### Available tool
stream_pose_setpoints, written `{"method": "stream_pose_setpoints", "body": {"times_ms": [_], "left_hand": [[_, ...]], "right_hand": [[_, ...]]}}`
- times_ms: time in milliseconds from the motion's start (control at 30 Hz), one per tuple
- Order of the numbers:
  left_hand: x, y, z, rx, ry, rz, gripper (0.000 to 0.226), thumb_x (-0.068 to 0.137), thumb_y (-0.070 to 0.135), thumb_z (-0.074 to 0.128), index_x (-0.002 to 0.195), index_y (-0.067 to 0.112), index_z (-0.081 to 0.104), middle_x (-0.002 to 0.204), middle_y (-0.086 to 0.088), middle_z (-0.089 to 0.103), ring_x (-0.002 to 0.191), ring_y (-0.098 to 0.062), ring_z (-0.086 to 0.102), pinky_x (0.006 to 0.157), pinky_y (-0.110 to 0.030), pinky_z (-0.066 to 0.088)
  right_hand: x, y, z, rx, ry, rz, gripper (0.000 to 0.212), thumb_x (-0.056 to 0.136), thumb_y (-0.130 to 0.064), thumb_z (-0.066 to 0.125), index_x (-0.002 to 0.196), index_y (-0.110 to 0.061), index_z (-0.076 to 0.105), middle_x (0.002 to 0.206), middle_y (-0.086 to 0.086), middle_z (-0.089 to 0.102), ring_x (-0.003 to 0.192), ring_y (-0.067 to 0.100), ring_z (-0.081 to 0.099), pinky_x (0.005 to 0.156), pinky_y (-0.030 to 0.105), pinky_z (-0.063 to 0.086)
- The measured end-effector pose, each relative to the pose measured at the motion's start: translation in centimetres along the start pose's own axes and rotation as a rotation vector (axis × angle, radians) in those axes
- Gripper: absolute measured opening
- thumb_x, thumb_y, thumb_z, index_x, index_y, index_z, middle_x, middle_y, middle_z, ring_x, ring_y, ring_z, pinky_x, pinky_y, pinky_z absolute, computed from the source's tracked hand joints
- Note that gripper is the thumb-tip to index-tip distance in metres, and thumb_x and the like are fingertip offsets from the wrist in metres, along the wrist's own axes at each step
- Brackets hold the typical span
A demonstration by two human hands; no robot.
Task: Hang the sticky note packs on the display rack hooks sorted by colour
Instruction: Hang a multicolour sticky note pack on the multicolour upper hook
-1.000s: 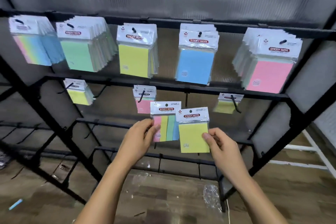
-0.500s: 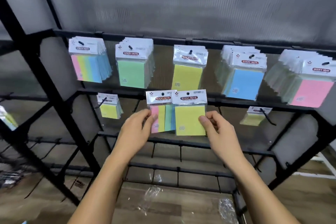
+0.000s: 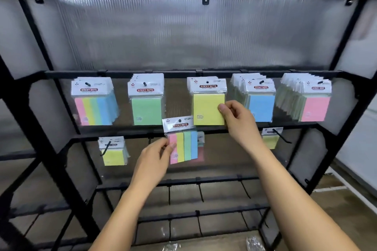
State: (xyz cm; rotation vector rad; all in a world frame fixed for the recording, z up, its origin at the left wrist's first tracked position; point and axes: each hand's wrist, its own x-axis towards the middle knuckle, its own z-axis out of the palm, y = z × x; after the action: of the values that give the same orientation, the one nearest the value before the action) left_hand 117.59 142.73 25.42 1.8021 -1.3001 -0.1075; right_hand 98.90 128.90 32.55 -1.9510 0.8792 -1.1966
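My left hand (image 3: 157,157) pinches a striped multicolour sticky note pack (image 3: 183,142) by its lower left corner, in front of the second rail. My right hand (image 3: 237,117) grips the right edge of a yellow pack (image 3: 208,106), which sits at the middle top-rail hook (image 3: 207,82) in front of other yellow packs. Along the top rail hang multicolour packs (image 3: 93,104), green packs (image 3: 145,104), blue packs (image 3: 259,102) and pink packs (image 3: 314,102). On the second rail hang small yellow packs (image 3: 113,152) at left and right (image 3: 270,138), and a pink pack (image 3: 201,154) behind the held one.
The black metal display rack (image 3: 61,161) has two lower rails with bare hooks (image 3: 201,192). A ribbed translucent panel (image 3: 183,32) backs the rack. Crumpled plastic wrap (image 3: 254,242) lies on the wooden floor at the rack's base.
My right hand has lifted the yellow pack up to the middle top-rail hook. My left hand stays lower with the multicolour pack. The camera has tilted upward.
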Motion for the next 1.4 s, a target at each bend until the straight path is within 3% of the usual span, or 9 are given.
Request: {"method": "stream_pose_setpoints", "body": {"times_ms": [167,400,467,567,833,933,1033,1133,1400], "left_hand": [[-0.1,0.1,-0.3,0.001,-0.022,0.008,0.022,0.1,0.034,0.051,0.079,0.028,0.055,0.063,0.017,0.049,0.061,0.008,0.049,0.051,-0.012,0.031],[0.2,-0.6,-0.8,-0.015,-0.032,-0.002,0.018,0.1,0.036,0.05,0.094,0.025,0.064,0.083,0.016,0.061,0.07,0.005,0.052,0.057,-0.007,0.036],[0.2,-0.8,-0.8,-0.015,-0.032,-0.003,0.019,0.1,0.036,0.05,0.095,0.025,0.064,0.083,0.015,0.062,0.07,0.005,0.052,0.057,-0.007,0.036],[0.2,-0.8,-0.8,0.005,-0.038,-0.002,0.02,0.099,0.038,0.049,0.096,0.024,0.064,0.084,0.015,0.061,0.072,0.004,0.053,0.057,-0.007,0.037],[0.2,-1.2,-0.9,0.0,-0.018,0.005,0.023,0.099,0.04,0.049,0.087,0.024,0.061,0.079,0.013,0.061,0.073,0.0,0.053,0.061,-0.021,0.036],[0.1,-1.4,-0.8,0.002,-0.025,0.008,0.022,0.099,0.041,0.049,0.089,0.026,0.061,0.081,0.014,0.062,0.076,0.001,0.055,0.063,-0.021,0.038],[0.0,-1.4,-0.7,0.002,-0.031,0.002,0.022,0.099,0.042,0.048,0.092,0.026,0.063,0.085,0.016,0.062,0.078,0.001,0.055,0.065,-0.021,0.04],[-0.3,-1.4,-0.6,0.005,-0.028,0.003,0.022,0.099,0.042,0.048,0.092,0.027,0.062,0.085,0.016,0.062,0.077,0.002,0.054,0.064,-0.022,0.038],[-1.4,-2.6,-1.3,0.008,-0.006,-0.008,0.024,0.099,0.042,0.049,0.078,0.032,0.052,0.071,0.015,0.053,0.067,-0.001,0.047,0.059,-0.025,0.034]], "right_hand": [[0.7,-0.3,0.4,-0.046,-0.015,0.036,0.024,0.102,-0.035,0.051,0.079,-0.025,0.053,0.067,-0.009,0.048,0.062,0.007,0.044,0.055,0.015,0.034],[0.8,-0.2,-0.1,-0.051,-0.006,0.098,0.033,0.103,-0.036,0.048,0.084,-0.01,0.056,0.067,-0.001,0.049,0.062,0.013,0.05,0.056,0.021,0.039],[0.9,-0.4,-0.2,-0.026,-0.024,0.114,0.035,0.103,-0.036,0.047,0.092,-0.005,0.06,0.072,0.002,0.049,0.067,0.015,0.052,0.054,0.013,0.042],[1.0,-0.8,-0.1,0.018,-0.037,0.152,0.033,0.104,-0.036,0.047,0.105,-0.009,0.065,0.08,0.002,0.053,0.069,0.013,0.054,0.05,0.005,0.041],[0.9,-0.3,-0.2,0.048,-0.037,0.203,0.033,0.103,-0.041,0.047,0.103,-0.014,0.066,0.086,-0.011,0.061,0.075,0.012,0.057,0.068,0.022,0.049],[1.2,0.0,-0.3,0.053,-0.044,0.219,0.034,0.102,-0.043,0.048,0.102,-0.014,0.066,0.083,-0.014,0.058,0.07,0.011,0.056,0.064,0.021,0.046],[1.5,0.0,-0.1,0.052,-0.042,0.22,0.036,0.103,-0.041,0.048,0.095,-0.011,0.064,0.078,-0.007,0.056,0.067,0.012,0.053,0.057,0.016,0.045],[1.5,0.8,0.6,-0.054,-0.011,0.165,0.033,0.102,-0.041,0.048,0.096,-0.012,0.063,0.077,-0.001,0.058,0.07,0.015,0.053,0.06,0.025,0.042],[-1.5,3.1,3.1,-0.193,-0.067,0.206,0.019,0.099,-0.034,0.057,0.097,-0.018,0.066,0.081,-0.004,0.072,0.075,0.014,0.066,0.069,0.028,0.05]]}}
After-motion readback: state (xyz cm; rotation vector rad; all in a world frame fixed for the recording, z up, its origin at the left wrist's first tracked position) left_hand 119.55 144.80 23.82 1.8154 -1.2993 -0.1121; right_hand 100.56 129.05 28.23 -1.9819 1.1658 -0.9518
